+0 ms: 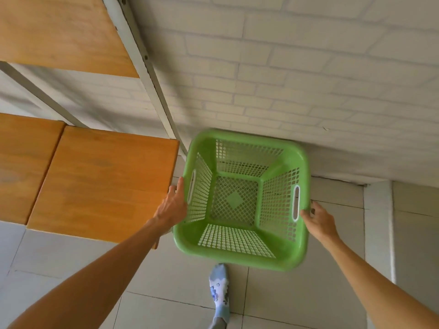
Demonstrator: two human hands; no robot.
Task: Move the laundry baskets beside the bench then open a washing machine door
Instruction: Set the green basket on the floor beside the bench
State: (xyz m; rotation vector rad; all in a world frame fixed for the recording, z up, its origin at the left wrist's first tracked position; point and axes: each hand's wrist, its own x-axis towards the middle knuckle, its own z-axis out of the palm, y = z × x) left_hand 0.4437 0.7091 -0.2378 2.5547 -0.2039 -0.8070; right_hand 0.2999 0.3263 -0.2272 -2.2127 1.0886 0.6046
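Note:
An empty green plastic laundry basket (240, 256) with mesh walls and two white-edged handle slots sits just right of the wooden bench (102, 181), close to the wall. My left hand (172, 206) grips the basket's left rim, with the fingers tucked under the edge by the bench's corner. My right hand (318, 222) holds the right rim next to the handle slot, fingers curled around it. The basket's edges look slightly blurred. No washing machine is in view.
A white-painted brick wall (285, 67) runs behind the basket. The bench has a white metal frame (152, 74) and an upper wooden board (59, 32). Pale floor tiles (297, 293) lie below, and my foot in a blue patterned sock (219, 290) stands just in front of the basket.

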